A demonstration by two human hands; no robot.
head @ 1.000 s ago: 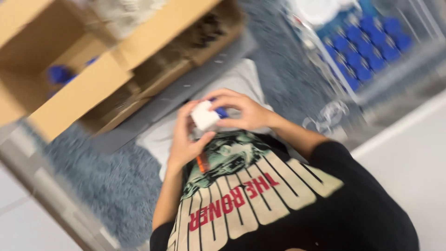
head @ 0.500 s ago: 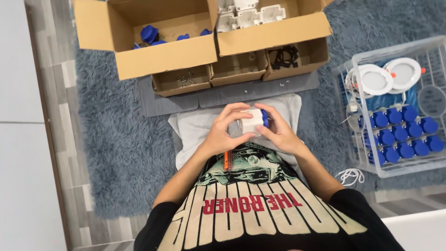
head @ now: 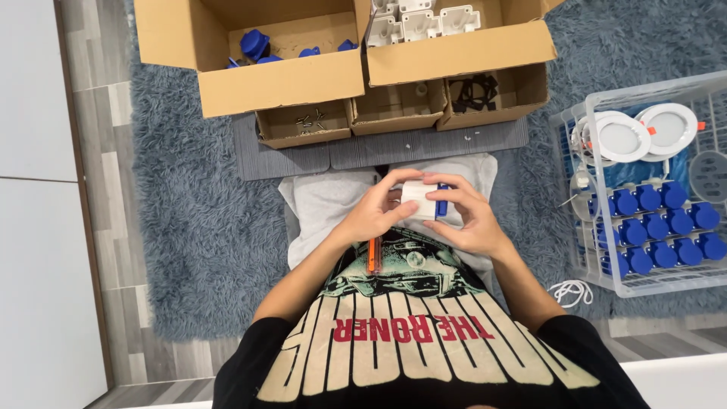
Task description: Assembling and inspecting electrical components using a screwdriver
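Both hands meet over my lap around a small white plastic box (head: pixel 420 198) with a blue part (head: pixel 441 200) fitted on its right side. My left hand (head: pixel 375 212) cups the box from the left, fingers curled over its top. My right hand (head: pixel 466 220) grips the right side, thumb and fingers on the blue part. An orange-handled screwdriver (head: pixel 372 255) lies on my lap just below the left hand. A white cloth (head: pixel 326 204) covers my legs under the hands.
Ahead stand two large cardboard boxes, one with blue parts (head: pixel 257 45), one with white boxes (head: pixel 420 19), and three small trays, the left one with screws (head: pixel 307 121). A wire basket (head: pixel 606 276) at right holds blue-capped pieces and round white lamps (head: pixel 621 136). Grey shaggy rug (head: pixel 189 220) underneath.
The view swung from a tilted blur to a steady look down. Both hands stayed on the white box with the blue part, shifting grip slightly.
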